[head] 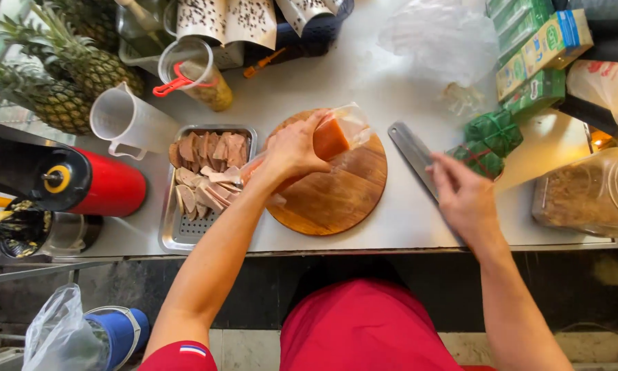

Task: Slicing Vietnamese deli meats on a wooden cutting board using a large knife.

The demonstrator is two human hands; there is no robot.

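The left hand (294, 148) closes its fingers around a block of orange-pink sausage (331, 139) in a clear, crinkled plastic wrap, holding it over the upper part of the round wooden cutting board (336, 199); the board is smooth and grained, its lower half bare. The right hand (463, 196) lies over the handle end of a broad steel knife (412, 152), fingers curled about it, though how firmly cannot be told; the flat grey blade rests on the pale counter (391, 89) just right of the board. Left of the board, touching its rim, sits a perforated metal tray (178, 237) of thin brownish meat slices (209, 168); leaf-wrapped green parcels (491, 141) lie just beyond the knife; open counter remains above the board and along the near edge.
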